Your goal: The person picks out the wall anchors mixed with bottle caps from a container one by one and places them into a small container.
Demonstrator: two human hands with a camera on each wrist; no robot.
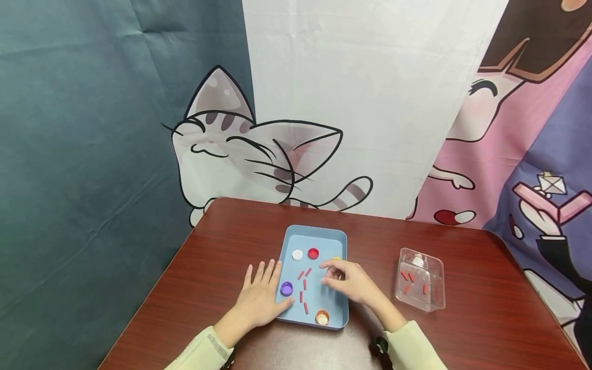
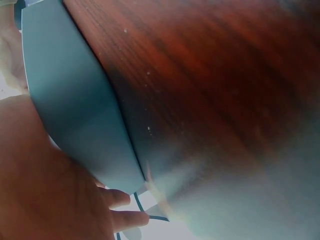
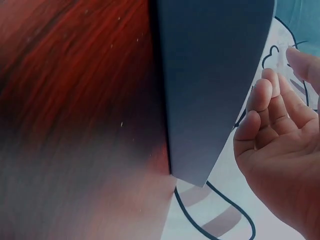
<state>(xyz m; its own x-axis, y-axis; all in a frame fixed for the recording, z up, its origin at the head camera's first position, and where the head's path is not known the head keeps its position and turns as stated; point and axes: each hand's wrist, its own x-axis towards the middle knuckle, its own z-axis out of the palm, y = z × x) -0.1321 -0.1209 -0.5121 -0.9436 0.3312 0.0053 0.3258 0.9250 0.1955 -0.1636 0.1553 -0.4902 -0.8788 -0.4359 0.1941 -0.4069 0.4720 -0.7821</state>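
A blue tray lies on the table. My left hand rests over its left side, fingers spread and straight, and the left wrist view shows that hand against the tray's outer wall. Above the tray's right half hovers my right hand, thumb and index finger apart. Nothing shows between the fingers of the right hand in its wrist view; they are loosely curled. Several short red sticks lie mid-tray, near a white disc, a red one and a purple round cap.
An orange-rimmed round cap sits at the tray's near end. Part of a yellow piece shows behind my right hand. To the right stands a clear plastic box holding several red sticks. Printed curtains hang behind the table.
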